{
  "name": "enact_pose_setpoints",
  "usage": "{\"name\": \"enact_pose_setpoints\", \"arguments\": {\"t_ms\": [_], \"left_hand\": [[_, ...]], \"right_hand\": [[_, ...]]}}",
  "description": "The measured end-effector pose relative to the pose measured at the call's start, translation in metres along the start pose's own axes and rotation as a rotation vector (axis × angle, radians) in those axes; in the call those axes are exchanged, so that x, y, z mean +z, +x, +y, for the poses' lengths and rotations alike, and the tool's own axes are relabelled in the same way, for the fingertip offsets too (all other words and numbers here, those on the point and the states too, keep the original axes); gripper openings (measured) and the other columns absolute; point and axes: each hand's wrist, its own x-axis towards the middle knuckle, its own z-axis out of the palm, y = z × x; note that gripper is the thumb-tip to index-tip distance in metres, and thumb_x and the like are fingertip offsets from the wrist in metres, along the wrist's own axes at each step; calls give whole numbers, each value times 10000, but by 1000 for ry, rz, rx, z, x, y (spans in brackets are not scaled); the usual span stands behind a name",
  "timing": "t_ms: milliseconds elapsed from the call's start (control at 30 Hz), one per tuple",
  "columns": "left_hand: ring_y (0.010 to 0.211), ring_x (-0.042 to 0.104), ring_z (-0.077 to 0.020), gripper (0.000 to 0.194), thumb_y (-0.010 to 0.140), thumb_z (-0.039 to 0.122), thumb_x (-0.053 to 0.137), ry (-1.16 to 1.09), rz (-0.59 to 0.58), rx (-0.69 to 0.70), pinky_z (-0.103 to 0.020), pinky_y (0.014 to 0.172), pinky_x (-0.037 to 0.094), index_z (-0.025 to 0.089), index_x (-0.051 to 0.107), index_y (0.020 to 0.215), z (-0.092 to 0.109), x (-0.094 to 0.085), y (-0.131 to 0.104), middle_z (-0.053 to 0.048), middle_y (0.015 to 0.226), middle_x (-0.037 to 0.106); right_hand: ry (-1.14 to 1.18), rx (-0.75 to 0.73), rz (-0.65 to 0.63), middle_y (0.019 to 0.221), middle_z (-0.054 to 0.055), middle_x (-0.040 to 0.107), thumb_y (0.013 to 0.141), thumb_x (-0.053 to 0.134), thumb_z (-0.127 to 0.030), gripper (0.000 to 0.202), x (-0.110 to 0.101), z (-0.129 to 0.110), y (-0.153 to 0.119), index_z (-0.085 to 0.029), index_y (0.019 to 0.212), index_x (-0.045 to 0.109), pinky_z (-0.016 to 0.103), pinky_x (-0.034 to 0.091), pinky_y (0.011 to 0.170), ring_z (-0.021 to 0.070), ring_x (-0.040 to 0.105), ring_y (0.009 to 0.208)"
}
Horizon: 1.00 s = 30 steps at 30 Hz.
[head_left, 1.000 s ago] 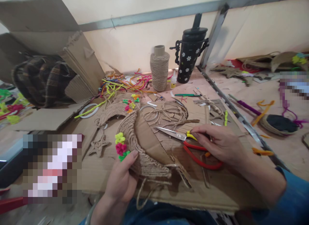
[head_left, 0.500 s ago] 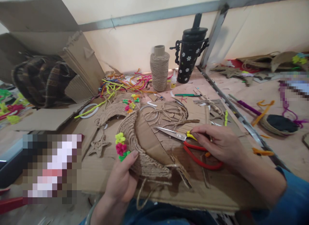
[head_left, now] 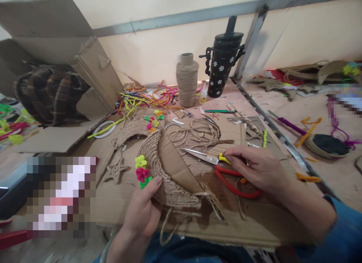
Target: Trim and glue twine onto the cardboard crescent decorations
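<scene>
My left hand (head_left: pixel 145 206) grips a cardboard crescent (head_left: pixel 175 195) wrapped in rows of jute twine, its thumb on the front face. Yellow, pink and green fuzzy flowers (head_left: pixel 141 174) sit on the crescent's outer curve, just above that thumb. Bare cardboard (head_left: pixel 177 161) shows within the inner curve. A loose twine end (head_left: pixel 164 233) hangs below. On the right, my right hand (head_left: pixel 254 167) pinches the red and yellow handle of a pair of scissors (head_left: pixel 209 157). The blades look closed and point left toward the crescent, apart from it.
Behind stand a twine spool (head_left: pixel 187 82), a small glue bottle (head_left: pixel 203 94) and a black flowered tumbler (head_left: pixel 223 67). Another twine crescent (head_left: pixel 132 131) and a twine star (head_left: pixel 115 169) lie left. Loose twine (head_left: pixel 203 131) is tangled mid-table. An open cardboard box (head_left: pixel 96 78) is at the back left.
</scene>
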Motion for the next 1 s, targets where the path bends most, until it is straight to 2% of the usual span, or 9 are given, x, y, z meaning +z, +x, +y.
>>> {"name": "enact_pose_setpoints", "arguments": {"t_ms": [200, 600, 767, 1000], "left_hand": [[821, 750, -273, 375, 625, 248, 829, 28, -1, -31, -387, 824, 614, 171, 743, 982, -1, 0, 1, -59, 854, 798], [838, 752, -273, 399, 635, 196, 816, -3, 20, 1, -396, 863, 600, 192, 729, 1024, -1, -1, 2, -46, 855, 801], [742, 751, -244, 385, 635, 205, 821, 8, 21, -7, -376, 824, 614, 182, 732, 1009, -1, -1, 2, -44, 834, 799], [741, 752, -244, 395, 642, 197, 809, 12, 36, -5, -395, 843, 605, 185, 722, 1026, -1, -1, 0, -41, 836, 799]], "right_hand": [[3, 11, -5, 664, 3, 725, 852, 489, -120, 189, 0, 1, 1, -220, 786, 635, 192, 493, 522, 121, 666, 556], [1, 8, 0, 659, 1, 723, 849, 486, -115, 194, 0, 1, 1, -224, 786, 634, 198, 488, 503, 123, 659, 539], [3, 1, 3, 649, -4, 715, 849, 485, -113, 191, -1, 0, 1, -220, 776, 626, 189, 486, 513, 116, 657, 540], [4, 11, -1, 663, -3, 723, 844, 490, -114, 186, 0, 0, 1, -227, 786, 627, 195, 487, 507, 122, 662, 544]]}}
